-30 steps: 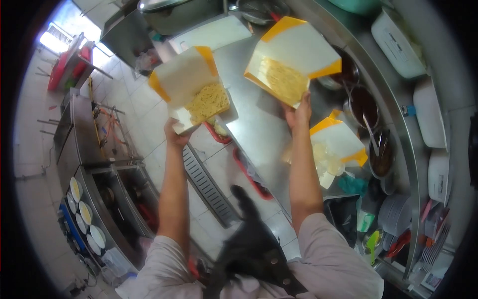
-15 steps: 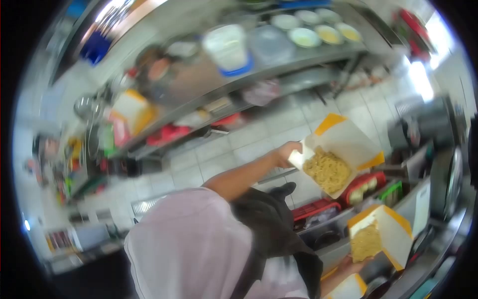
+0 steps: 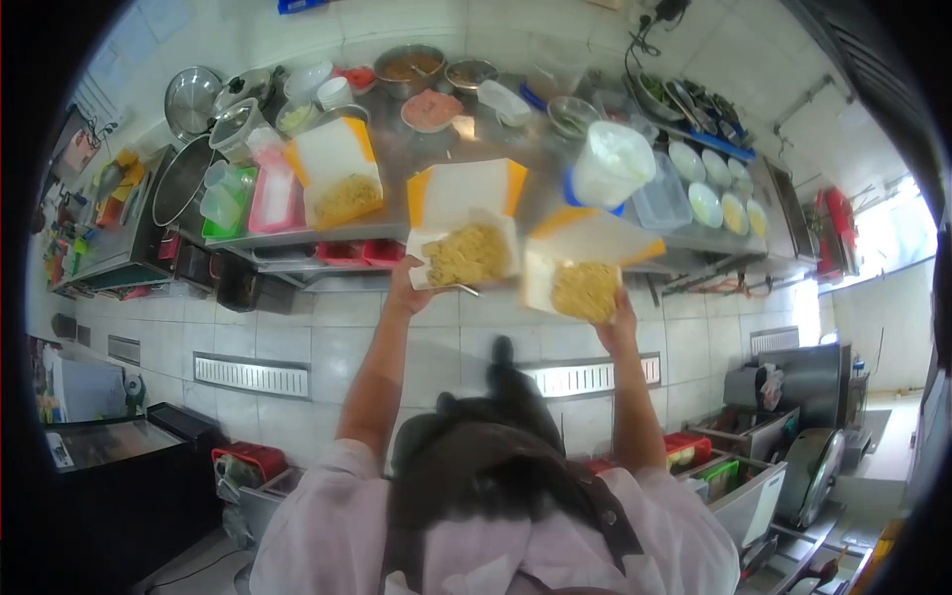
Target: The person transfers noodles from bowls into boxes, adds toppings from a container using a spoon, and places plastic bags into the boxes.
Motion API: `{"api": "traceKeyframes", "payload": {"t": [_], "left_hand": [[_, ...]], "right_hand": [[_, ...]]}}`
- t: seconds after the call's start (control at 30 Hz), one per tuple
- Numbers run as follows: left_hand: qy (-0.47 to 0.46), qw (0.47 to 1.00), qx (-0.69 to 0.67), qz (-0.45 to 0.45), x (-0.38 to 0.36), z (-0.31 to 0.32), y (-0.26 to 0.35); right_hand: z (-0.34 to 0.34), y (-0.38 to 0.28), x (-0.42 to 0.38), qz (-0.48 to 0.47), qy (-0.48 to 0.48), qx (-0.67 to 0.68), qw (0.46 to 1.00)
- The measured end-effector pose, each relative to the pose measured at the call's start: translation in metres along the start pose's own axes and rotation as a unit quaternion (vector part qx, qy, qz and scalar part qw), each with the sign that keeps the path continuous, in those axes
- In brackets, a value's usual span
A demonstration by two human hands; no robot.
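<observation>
My left hand (image 3: 405, 288) is closed on the left side of an open takeout box (image 3: 464, 194), white inside with orange flaps. Yellowish-brown food (image 3: 468, 254), which looks like fried rice or noodles, fills its base. A second open takeout box (image 3: 593, 241) with similar food (image 3: 585, 290) rests in my right hand (image 3: 622, 323), gripped at its lower right corner. Both boxes are held level near the front edge of a steel counter (image 3: 387, 149). On that counter, to the left, stands a third open takeout box (image 3: 332, 149), also with food in it.
Along the counter are a pink tray (image 3: 275, 198), a bowl of pink food (image 3: 431, 111), a large pot (image 3: 410, 71), a white tub (image 3: 613, 167) and several small bowls (image 3: 705, 205). Red bins (image 3: 359, 252) sit on the lower shelf. Tiled floor with a drain grate (image 3: 251, 376) lies below.
The view has swung round from the equipment side to face the counter. Both hands have brought their boxes over to the counter's front edge, still holding them.
</observation>
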State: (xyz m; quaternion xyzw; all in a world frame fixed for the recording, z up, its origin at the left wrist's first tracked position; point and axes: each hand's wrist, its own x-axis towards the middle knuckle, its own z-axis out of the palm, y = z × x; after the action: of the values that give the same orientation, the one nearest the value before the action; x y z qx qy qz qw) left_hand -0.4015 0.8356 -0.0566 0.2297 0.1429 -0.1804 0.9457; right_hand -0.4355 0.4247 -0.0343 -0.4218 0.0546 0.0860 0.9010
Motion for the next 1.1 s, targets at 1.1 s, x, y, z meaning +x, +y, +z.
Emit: {"api": "traceKeyframes", "payload": {"t": [1.1], "left_hand": [[0.376,0.680,0.627,0.061,0.039,-0.026,0.165]], "right_hand": [[0.412,0.082,0.588,-0.153,-0.159,-0.805,0.551]]}}
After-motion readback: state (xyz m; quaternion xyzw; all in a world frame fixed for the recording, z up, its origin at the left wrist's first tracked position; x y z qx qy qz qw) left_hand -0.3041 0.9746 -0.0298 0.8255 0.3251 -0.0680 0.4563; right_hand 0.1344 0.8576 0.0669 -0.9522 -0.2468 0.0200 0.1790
